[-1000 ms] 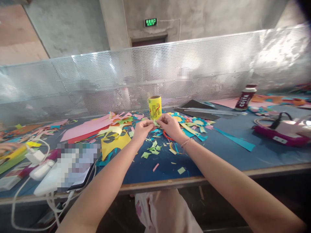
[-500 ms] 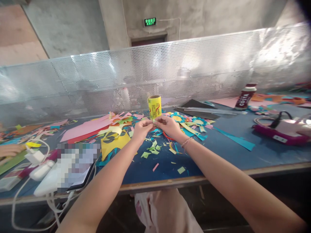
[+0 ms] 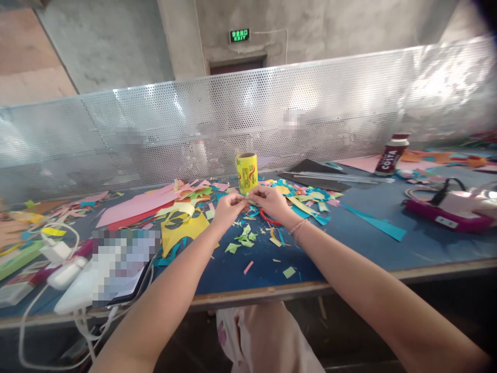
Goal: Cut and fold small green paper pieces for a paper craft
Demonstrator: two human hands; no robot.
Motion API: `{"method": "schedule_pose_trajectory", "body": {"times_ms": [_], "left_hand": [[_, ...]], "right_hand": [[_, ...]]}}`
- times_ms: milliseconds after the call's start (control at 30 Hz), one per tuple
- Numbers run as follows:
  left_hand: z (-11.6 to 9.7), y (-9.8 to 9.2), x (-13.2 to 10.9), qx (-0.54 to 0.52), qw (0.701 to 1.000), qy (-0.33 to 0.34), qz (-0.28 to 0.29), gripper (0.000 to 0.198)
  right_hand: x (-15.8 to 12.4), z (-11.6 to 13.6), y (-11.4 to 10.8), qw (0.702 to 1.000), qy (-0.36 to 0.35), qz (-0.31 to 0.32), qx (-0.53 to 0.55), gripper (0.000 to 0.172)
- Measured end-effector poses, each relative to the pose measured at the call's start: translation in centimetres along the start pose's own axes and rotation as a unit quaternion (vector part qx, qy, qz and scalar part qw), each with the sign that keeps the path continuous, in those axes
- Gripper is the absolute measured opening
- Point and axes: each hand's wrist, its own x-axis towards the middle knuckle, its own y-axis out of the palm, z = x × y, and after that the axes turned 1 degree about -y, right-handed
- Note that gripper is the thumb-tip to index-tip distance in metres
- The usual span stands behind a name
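Note:
Over the middle of the table, my left hand (image 3: 230, 208) and my right hand (image 3: 269, 202) meet fingertip to fingertip, both pinched closed. Between them shows a tiny light green scrap of paper (image 3: 247, 196), mostly covered by the fingers. Just behind stands a yellow printed roll (image 3: 247, 173), upright, with a brown core. Small green paper scraps (image 3: 245, 238) lie below my hands. To the left of my left hand is a yellow paper sheet (image 3: 182, 230) with cut-outs. Blue and yellow cut paper pieces (image 3: 310, 192) lie beyond my right hand.
Pink paper (image 3: 140, 204), a tablet (image 3: 132, 269) and white cables (image 3: 23, 331) are on the left, near another person's hand (image 3: 13, 230). At right are a Costa bottle (image 3: 392, 155), clear sticks (image 3: 334, 177) and a purple power strip (image 3: 446, 216). A perforated metal screen (image 3: 163, 134) stands behind.
My hands stay almost in place, with only slight finger movement at the green scrap. At the far left, the other person's hand has moved, and a yellow item now shows beside it.

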Motion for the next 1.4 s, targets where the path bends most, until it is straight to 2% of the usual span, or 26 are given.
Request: {"method": "schedule_pose_trajectory", "body": {"times_ms": [200,333,467,700,900,1100,1400], "left_hand": [[-0.2,-0.3,-0.1,0.042,0.998,0.036,0.012,0.009],[0.0,-0.6,0.0,0.033,0.998,0.051,0.030,0.014],[0.1,-0.8,0.2,0.012,0.998,0.035,0.044,0.018],[0.2,-0.6,0.1,-0.017,0.999,0.009,0.047,0.017],[0.5,-0.3,0.1,-0.094,0.994,-0.019,0.046,0.020],[0.4,-0.4,0.3,-0.086,0.995,-0.017,0.044,0.021],[0.5,-0.5,0.3,-0.059,0.997,-0.001,0.047,0.018]], "right_hand": [[0.0,0.2,-0.1,1.000,0.007,0.026,0.011,0.014],[0.1,-0.6,0.3,0.994,0.033,0.045,0.098,0.024],[0.2,-1.1,0.5,0.979,0.075,0.050,0.184,0.039],[-0.2,-0.7,0.1,0.996,0.008,0.085,0.033,0.041],[-0.1,-0.6,0.3,0.993,-0.002,0.088,0.079,0.038],[-0.1,-0.9,0.7,0.985,0.028,0.112,0.131,0.036],[-0.2,-1.1,0.5,0.991,0.012,0.105,0.080,0.029]]}}
